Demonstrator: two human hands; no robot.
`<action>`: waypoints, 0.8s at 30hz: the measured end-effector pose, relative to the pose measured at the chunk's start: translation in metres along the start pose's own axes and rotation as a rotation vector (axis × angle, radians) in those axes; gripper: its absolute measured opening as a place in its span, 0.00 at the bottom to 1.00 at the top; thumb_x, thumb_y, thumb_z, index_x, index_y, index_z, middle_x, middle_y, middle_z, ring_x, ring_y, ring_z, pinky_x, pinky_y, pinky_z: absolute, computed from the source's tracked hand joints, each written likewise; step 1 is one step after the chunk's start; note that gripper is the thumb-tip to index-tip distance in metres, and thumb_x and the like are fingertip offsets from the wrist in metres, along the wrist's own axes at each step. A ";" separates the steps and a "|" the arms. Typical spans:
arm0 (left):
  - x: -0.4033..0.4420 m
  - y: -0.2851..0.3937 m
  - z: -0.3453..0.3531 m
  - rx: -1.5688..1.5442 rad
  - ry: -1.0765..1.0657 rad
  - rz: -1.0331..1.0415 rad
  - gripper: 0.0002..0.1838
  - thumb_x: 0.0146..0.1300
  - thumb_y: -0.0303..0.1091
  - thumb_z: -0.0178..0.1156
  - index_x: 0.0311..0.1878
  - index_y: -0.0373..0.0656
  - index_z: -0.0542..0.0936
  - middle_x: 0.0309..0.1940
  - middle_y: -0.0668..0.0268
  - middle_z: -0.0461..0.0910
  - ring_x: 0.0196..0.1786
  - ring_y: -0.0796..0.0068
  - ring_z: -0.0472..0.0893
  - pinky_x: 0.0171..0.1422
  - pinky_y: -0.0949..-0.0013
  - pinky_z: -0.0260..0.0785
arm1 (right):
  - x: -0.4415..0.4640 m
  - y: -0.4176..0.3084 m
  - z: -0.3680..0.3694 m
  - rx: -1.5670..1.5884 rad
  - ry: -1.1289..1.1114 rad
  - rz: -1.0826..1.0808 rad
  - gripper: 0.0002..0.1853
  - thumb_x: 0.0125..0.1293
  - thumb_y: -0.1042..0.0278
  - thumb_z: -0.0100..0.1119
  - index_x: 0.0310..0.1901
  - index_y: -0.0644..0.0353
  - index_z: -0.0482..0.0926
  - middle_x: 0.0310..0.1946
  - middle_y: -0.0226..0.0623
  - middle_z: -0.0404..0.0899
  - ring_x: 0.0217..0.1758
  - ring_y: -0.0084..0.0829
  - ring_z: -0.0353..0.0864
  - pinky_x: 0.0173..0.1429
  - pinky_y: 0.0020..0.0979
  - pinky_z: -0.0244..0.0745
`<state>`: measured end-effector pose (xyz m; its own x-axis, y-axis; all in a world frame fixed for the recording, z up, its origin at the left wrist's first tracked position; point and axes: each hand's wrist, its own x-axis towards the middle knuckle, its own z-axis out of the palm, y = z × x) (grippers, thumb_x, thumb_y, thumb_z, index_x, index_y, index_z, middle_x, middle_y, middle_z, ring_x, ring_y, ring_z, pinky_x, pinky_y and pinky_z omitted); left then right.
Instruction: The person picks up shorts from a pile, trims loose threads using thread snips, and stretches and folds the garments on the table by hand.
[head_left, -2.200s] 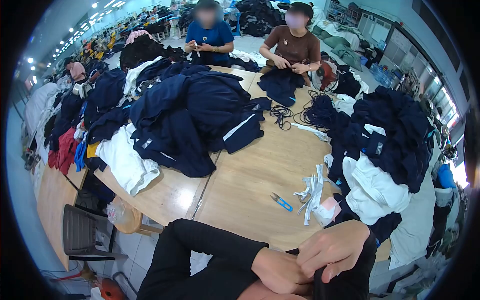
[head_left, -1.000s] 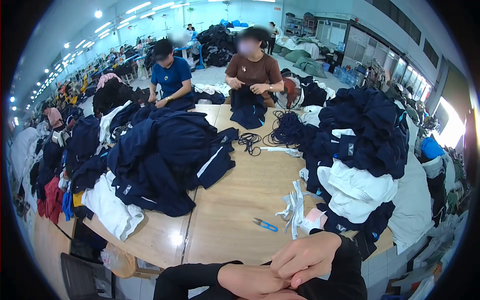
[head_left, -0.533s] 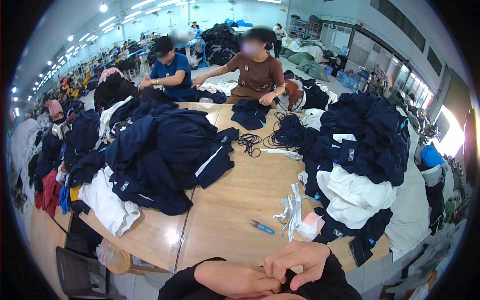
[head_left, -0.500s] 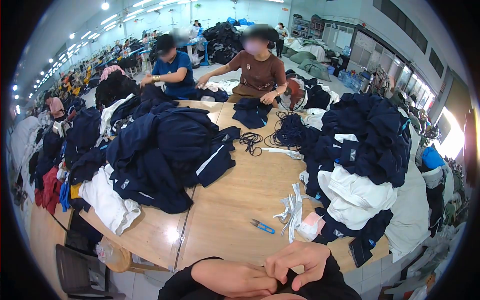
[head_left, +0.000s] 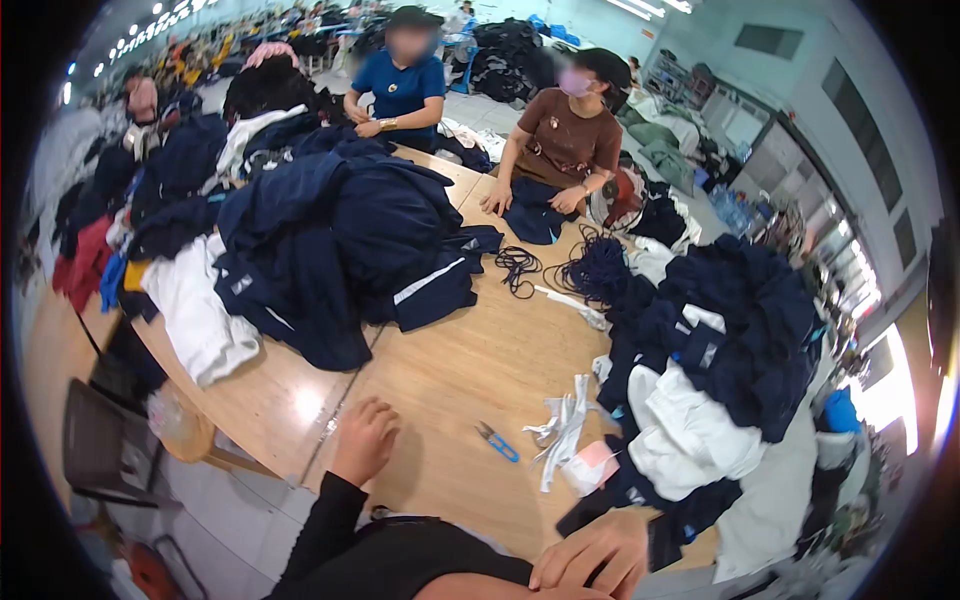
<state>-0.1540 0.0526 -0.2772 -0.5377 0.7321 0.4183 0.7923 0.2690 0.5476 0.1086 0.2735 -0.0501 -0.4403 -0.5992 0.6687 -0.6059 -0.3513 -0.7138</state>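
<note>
My left hand (head_left: 366, 440) is over the near part of the wooden table, its fingers loosely bent and nothing visible in them. To its right lie blue-handled thread snips (head_left: 498, 443). At the bottom edge, my right hand (head_left: 595, 555) has its fingers bent downward beside bare skin and black clothing (head_left: 430, 555); what its fingertips hold, if anything, is hidden. Beyond that hand are white fabric strips (head_left: 565, 425) and a pink-and-white piece (head_left: 591, 466). A dark flat object (head_left: 664, 543) lies close to its wrist.
Dark navy garments (head_left: 340, 240) are heaped on the left, with white cloth (head_left: 200, 315) beside them. Another navy pile (head_left: 745, 310) with white garments (head_left: 690, 430) stands right. Dark cords (head_left: 592, 268) lie between. Two co-workers stand across the table (head_left: 470, 370); one handles navy cloth (head_left: 538, 212).
My hands, together at the bottom before, have parted: the left moved up and left over the table, the right slightly down. The view has shifted and tilted. A co-worker's hand now rests on the table.
</note>
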 end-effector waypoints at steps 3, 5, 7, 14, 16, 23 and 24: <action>-0.024 -0.023 0.039 0.055 0.091 -0.121 0.23 0.64 0.29 0.73 0.62 0.37 0.83 0.69 0.48 0.79 0.78 0.41 0.73 0.81 0.42 0.64 | -0.038 -0.003 0.014 -0.039 0.046 0.053 0.18 0.74 0.52 0.77 0.45 0.63 0.89 0.42 0.44 0.86 0.43 0.48 0.85 0.52 0.52 0.78; -0.037 -0.031 0.059 0.070 0.102 -0.195 0.25 0.66 0.30 0.72 0.66 0.38 0.81 0.73 0.46 0.76 0.82 0.41 0.68 0.85 0.41 0.60 | -0.062 -0.004 0.023 -0.051 0.061 0.085 0.18 0.73 0.52 0.78 0.45 0.62 0.90 0.41 0.44 0.86 0.44 0.48 0.85 0.54 0.54 0.77; -0.043 -0.030 0.069 0.074 0.106 -0.239 0.27 0.68 0.32 0.70 0.69 0.38 0.80 0.75 0.46 0.74 0.83 0.41 0.67 0.86 0.41 0.59 | -0.065 -0.003 0.021 -0.035 0.023 0.082 0.18 0.72 0.52 0.79 0.45 0.60 0.90 0.42 0.44 0.86 0.44 0.48 0.85 0.57 0.56 0.76; -0.039 -0.026 0.069 0.219 0.053 -0.220 0.26 0.71 0.38 0.67 0.70 0.40 0.80 0.74 0.48 0.75 0.83 0.50 0.68 0.88 0.43 0.54 | -0.024 0.012 0.011 0.089 0.114 0.015 0.20 0.78 0.45 0.70 0.43 0.57 0.92 0.41 0.39 0.88 0.41 0.43 0.83 0.58 0.53 0.73; -0.039 -0.027 0.069 0.224 0.064 -0.224 0.26 0.71 0.38 0.66 0.70 0.40 0.80 0.74 0.48 0.75 0.83 0.50 0.68 0.88 0.43 0.54 | -0.024 0.014 0.002 0.081 -0.037 0.049 0.23 0.79 0.45 0.69 0.45 0.62 0.93 0.41 0.43 0.90 0.43 0.44 0.85 0.59 0.52 0.77; -0.038 -0.028 0.073 0.231 0.052 -0.245 0.27 0.70 0.38 0.65 0.71 0.41 0.80 0.74 0.49 0.75 0.82 0.50 0.69 0.87 0.43 0.55 | 0.016 0.026 -0.018 -0.174 0.365 0.101 0.27 0.85 0.48 0.62 0.48 0.72 0.90 0.44 0.51 0.90 0.46 0.48 0.90 0.52 0.48 0.78; -0.038 -0.028 0.074 0.233 0.060 -0.239 0.27 0.70 0.38 0.65 0.71 0.41 0.80 0.74 0.49 0.75 0.82 0.50 0.70 0.87 0.43 0.55 | 0.030 0.034 -0.009 -0.233 0.616 0.023 0.31 0.86 0.46 0.60 0.52 0.78 0.87 0.46 0.57 0.88 0.45 0.52 0.89 0.48 0.50 0.79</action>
<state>-0.1347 0.0639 -0.3622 -0.7270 0.5943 0.3439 0.6823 0.5698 0.4579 0.0686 0.2503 -0.0523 -0.7115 -0.0585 0.7003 -0.6892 -0.1366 -0.7116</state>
